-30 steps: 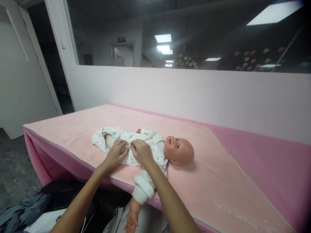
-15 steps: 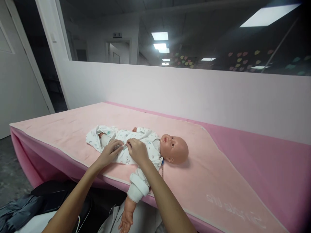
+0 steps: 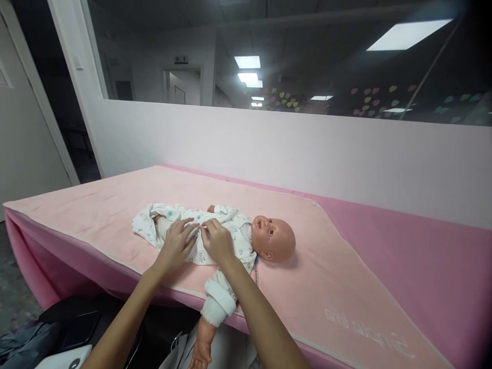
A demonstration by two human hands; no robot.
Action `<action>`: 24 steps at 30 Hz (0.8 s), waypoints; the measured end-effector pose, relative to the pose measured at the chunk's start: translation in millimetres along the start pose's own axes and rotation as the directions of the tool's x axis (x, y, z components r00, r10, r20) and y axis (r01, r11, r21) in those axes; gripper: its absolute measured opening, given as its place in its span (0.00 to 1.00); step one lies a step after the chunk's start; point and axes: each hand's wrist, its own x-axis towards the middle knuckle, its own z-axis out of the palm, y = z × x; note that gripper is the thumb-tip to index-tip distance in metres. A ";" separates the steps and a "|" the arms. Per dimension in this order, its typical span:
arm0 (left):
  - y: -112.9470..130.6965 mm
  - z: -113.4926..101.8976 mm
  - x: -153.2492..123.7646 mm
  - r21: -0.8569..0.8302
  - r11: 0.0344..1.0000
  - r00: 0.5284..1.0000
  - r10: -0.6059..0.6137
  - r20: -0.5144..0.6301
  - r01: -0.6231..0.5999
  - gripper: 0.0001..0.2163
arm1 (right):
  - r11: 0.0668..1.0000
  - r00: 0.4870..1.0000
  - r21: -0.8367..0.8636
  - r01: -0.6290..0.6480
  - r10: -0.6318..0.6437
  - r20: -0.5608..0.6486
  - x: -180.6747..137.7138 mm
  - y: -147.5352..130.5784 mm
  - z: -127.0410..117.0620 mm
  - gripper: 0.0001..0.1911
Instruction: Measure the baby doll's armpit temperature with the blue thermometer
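A baby doll (image 3: 269,238) lies on its back on the pink-covered bench (image 3: 346,266), bald head to the right, mouth open. It wears a white printed romper (image 3: 230,225) — one cuffed sleeve hangs over the near edge, the bare plastic hand dangling below. The left hand (image 3: 175,246) rests flat on the romper's front, fingers spread, its grip wide. The right hand (image 3: 217,241) pinches the romper's fabric at the belly — grip narrow on the cloth.
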 end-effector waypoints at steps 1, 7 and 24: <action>6.3 -2.0 5.0 -0.009 1.000 1.000 0.007 0.009 -0.007 0.19 | 0.996 0.999 0.079 -0.032 0.035 -0.032 1.3 -1.4 -2.3 0.11; 62.8 -22.4 45.8 -0.393 0.919 0.960 0.121 0.252 -0.013 0.28 | 0.739 0.974 0.643 -0.200 0.224 0.045 21.1 -13.2 -38.9 0.21; 58.3 -14.7 161.5 -0.929 0.370 0.639 0.711 0.294 0.016 0.47 | 0.925 0.963 0.274 -0.262 0.230 0.144 37.8 -99.3 -135.2 0.37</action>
